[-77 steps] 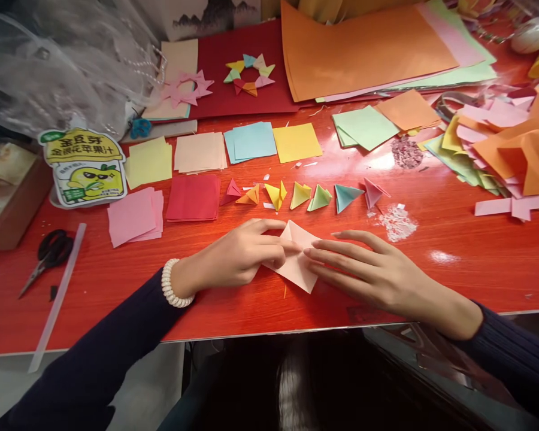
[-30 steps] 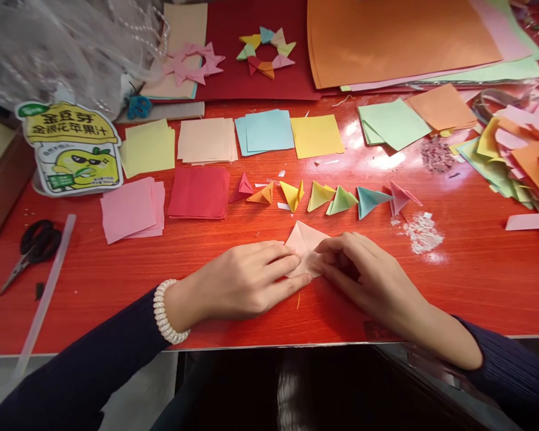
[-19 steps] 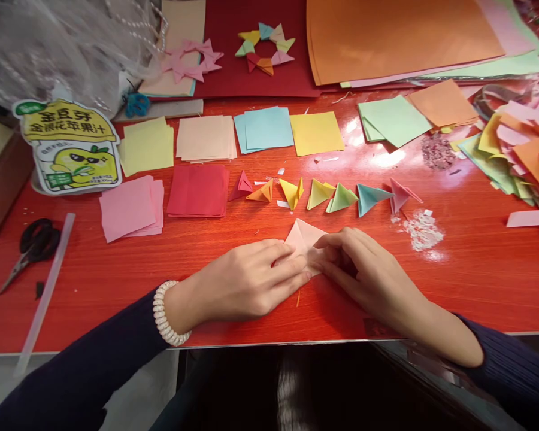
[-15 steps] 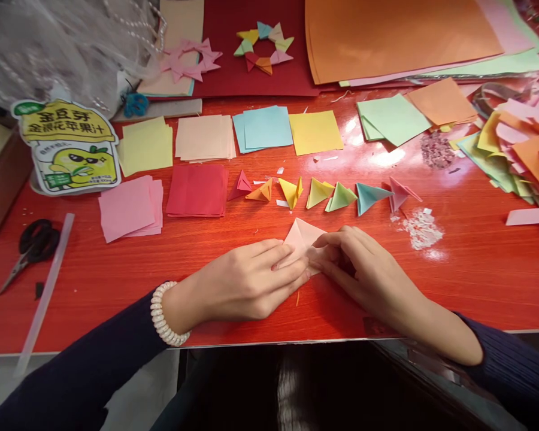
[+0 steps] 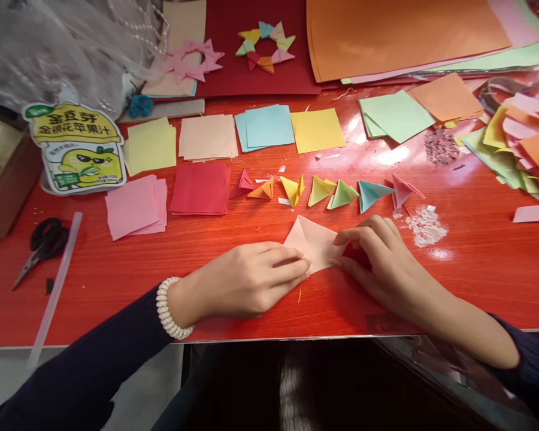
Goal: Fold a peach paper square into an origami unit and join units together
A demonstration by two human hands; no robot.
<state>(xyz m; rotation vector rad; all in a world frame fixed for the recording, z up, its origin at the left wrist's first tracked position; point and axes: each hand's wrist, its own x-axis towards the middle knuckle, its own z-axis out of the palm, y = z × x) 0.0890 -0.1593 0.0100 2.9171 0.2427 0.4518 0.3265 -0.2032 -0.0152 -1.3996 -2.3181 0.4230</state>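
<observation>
A pale pink paper [image 5: 317, 240] lies partly folded near the table's front edge, its left part folded over and its right part flat. My left hand [image 5: 256, 278] rests with fingers together on the paper's left part, pressing it down. My right hand [image 5: 377, 257] pinches the paper's right corner between thumb and forefinger. Behind the paper runs a row of small folded pieces, among them a yellow one [image 5: 293, 190], a green one [image 5: 342, 194], a blue one [image 5: 374, 195] and a pink one [image 5: 405, 190].
Paper stacks, such as red [image 5: 200, 188] and blue [image 5: 269, 127], lie behind the row. Scissors [image 5: 47, 239] and a translucent strip [image 5: 56, 290] are at left. White scraps [image 5: 426, 226] lie at right. Two folded rings, one multicoloured [image 5: 266, 48], sit at the back.
My right hand has moved to the right with the paper's corner, and more of the pink paper's right side shows. My left hand stays on the paper. The view has shifted slightly.
</observation>
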